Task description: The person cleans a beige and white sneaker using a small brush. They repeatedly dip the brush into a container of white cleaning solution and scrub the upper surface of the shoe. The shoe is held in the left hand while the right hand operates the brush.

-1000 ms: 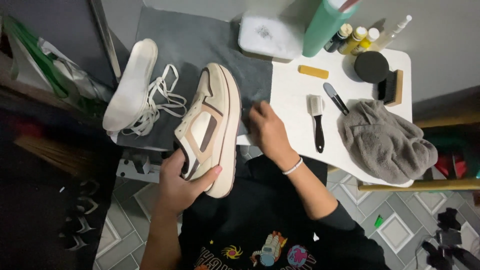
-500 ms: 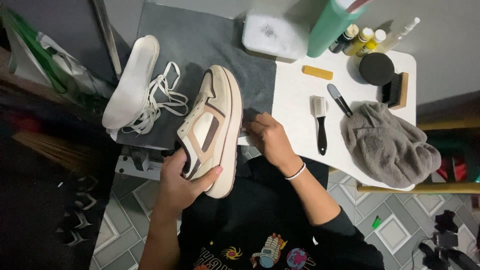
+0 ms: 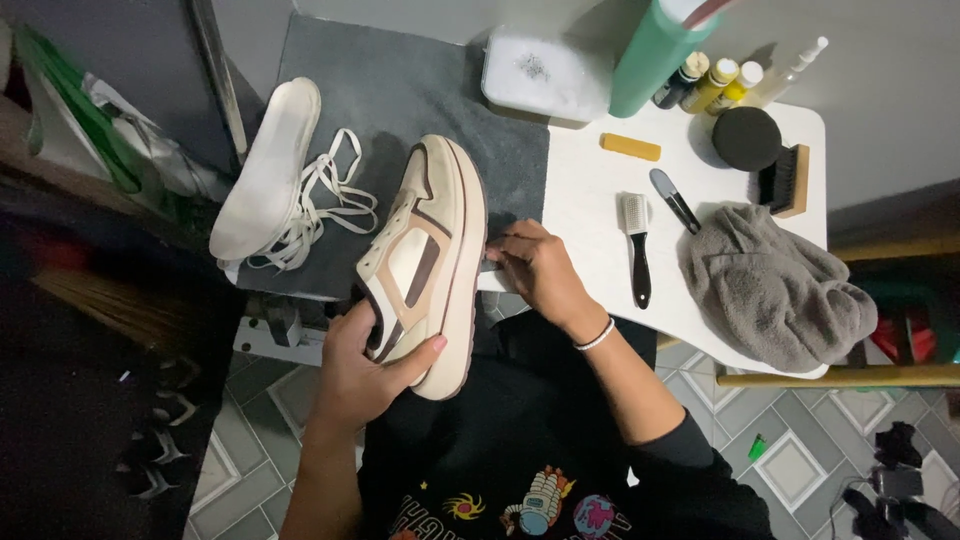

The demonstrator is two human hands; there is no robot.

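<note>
Over the lap, at the near edge of the grey mat (image 3: 400, 90), the sneaker (image 3: 425, 265) is tipped on its side — cream upper with brown and tan panels facing left, thick pale sole facing right. Left hand (image 3: 365, 365) is clamped on the heel end, thumb pressed across the sole's edge, fingers wrapped round the collar. Right hand (image 3: 540, 270) sits against the sole's sidewall about midway up, fingertips curled and touching the rubber; whether it pinches anything small I cannot tell. So both hands are on the one shoe, a little apart along its length.

Laces (image 3: 320, 200) are out and lie in a loose heap on the mat, beside the white insole (image 3: 265, 170) — this looks like the strip-and-inspect stage of a shoe clean, with the sole being checked before any scrubbing. On the white worktop (image 3: 590, 210) the kit waits untouched: a small white-headed brush (image 3: 637, 245) with a black handle, a slimmer dark-handled tool (image 3: 675, 200), a yellow block (image 3: 630, 147), a round black tin (image 3: 747, 138), a wooden brush (image 3: 790, 180), small bottles (image 3: 715, 85), a rumpled grey towel (image 3: 775, 285)

My read — the next move calls for the right hand to let go and reach for that brush, while the left keeps the shoe steady, sole turned up
</note>
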